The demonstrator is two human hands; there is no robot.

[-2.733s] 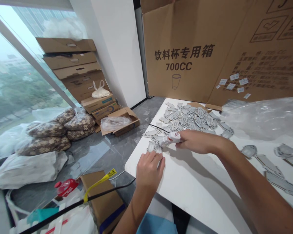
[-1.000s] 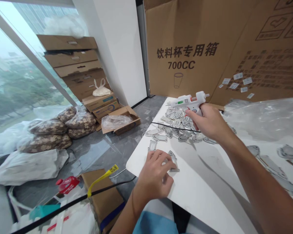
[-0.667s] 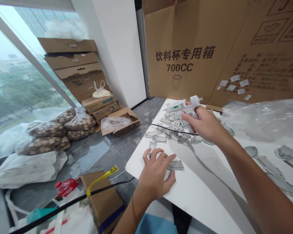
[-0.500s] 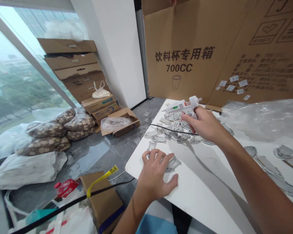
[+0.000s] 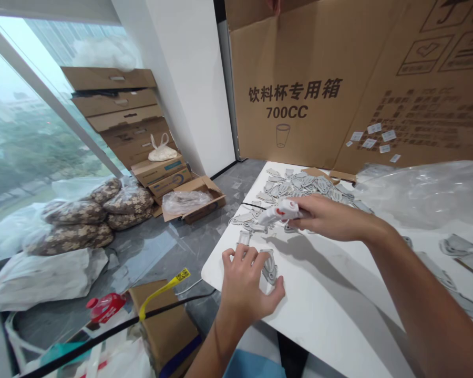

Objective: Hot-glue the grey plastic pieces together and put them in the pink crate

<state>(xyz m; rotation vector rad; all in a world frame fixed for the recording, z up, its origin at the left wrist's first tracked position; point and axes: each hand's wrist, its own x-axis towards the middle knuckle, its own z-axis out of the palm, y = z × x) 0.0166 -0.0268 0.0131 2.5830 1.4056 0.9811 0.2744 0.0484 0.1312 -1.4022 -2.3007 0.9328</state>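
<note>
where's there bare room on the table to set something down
The white table is bare along its near edge, between the left hand and right forearm. It's crowded at the far end with heaped gray parts, and at the right with more parts and clear plastic.

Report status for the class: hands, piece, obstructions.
Right hand holding white glue gun. Left hand curled around gray piece, contact unclear. Possible obstruction: gray pile beyond.

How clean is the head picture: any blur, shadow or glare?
Head view throughout: the glue gun in the right hand looks slightly soft; a shadow falls across the white table; clear plastic catches bright glints; the window looks pale and hazy.
</note>
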